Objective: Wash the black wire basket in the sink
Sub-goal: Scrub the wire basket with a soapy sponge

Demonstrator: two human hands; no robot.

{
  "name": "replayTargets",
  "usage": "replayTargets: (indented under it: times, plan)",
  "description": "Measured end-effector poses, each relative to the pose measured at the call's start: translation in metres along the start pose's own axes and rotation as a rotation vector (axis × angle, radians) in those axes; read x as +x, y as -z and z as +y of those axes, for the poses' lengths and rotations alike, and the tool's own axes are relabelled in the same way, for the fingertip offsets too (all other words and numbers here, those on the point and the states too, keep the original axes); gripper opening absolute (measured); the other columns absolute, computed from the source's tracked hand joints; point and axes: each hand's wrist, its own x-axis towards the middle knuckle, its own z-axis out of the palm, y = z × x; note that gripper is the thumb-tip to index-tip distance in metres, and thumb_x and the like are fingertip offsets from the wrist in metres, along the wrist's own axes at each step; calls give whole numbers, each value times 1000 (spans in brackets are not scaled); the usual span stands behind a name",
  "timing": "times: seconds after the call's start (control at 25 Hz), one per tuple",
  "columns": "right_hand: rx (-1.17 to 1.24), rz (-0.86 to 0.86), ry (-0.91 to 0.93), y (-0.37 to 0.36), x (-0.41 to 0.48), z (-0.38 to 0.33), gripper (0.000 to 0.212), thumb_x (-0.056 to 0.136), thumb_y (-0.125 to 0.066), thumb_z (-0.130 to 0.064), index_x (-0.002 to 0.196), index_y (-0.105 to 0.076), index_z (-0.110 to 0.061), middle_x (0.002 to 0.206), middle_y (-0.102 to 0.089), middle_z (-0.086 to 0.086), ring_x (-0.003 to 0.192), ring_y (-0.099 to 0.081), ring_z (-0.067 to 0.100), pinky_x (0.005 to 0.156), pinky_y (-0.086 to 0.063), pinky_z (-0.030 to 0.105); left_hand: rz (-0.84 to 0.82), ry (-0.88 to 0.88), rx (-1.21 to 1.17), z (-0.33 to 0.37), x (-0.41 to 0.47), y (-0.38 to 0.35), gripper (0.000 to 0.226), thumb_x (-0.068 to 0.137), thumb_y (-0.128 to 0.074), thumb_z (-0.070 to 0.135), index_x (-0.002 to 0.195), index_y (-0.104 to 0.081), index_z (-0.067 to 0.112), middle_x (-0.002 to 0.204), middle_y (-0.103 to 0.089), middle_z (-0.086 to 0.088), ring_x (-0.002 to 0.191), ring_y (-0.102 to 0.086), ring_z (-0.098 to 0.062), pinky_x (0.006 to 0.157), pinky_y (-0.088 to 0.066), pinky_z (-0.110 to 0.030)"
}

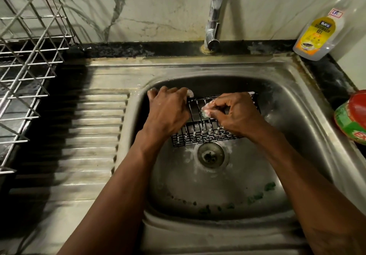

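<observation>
Fingers (179, 92) of left hand (168, 112) and right hand (235, 114) clench the sudsy black wire basket (198, 136) — rectangular, thin-barred.

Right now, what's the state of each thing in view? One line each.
black wire basket, sudsy, held on edge in the sink
left hand, grips the basket's left end
right hand, pinches a sudsy basket wire
faucet, no water running
sink, wet, foam near the drain, green bits
dishwash gel bottle, standing on the counter

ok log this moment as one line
stage: soaping | left hand: grips basket at left end | right hand: pinches basket, sudsy fingers | basket: in sink, behind drain | tap: no stream seen
</observation>
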Motion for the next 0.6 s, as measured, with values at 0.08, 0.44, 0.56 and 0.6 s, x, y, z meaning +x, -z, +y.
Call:
replayTargets:
  times: [0.08, 0.44, 0.56, 0.6]
  plan:
    - [43, -56, 25, 2, 0, -1, 7, 84, -81, -16, 91, -82, -17, 81, -75, -11, 68, -67, 0, 61, -50, 15, 18, -130, 55, 23, 1, -6, 35, 91, -44, 35, 111, -68, 19, 99, -72, -3, 95, -66, -29, 93, -40, -44]
    - [-132, 35, 35, 13, -3, 9, 14, 85, -76, -12, 98, -80, -16, 88, -74, -10, 77, -66, 9, 69, -57, 35, -54, -13, -67, 27, 11, -11, 20, 93, -55, 36, 93, -75, 31, 76, -73, 3, 77, -69, -24, 64, -46, -31]
    - [-212, 142, 12, 15, 0, 14, 16, 85, -75, -13, 99, -80, -19, 93, -76, -4, 82, -66, 14, 74, -58, 39, -66, 6, -89, 29, 10, -10, 25, 90, -54, 42, 97, -77, 36, 77, -74, 6, 76, -68, -20, 64, -44, -29]
    - [-125, 51, -8, 20, -2, 12, 15, 85, -78, -14, 98, -81, -19, 92, -76, -5, 80, -68, 10, 73, -59, 34, -64, 11, -91, 29, 10, -9, 33, 87, -48, 50, 95, -77, 35, 76, -72, 8, 72, -66, -17, 64, -42, -28]
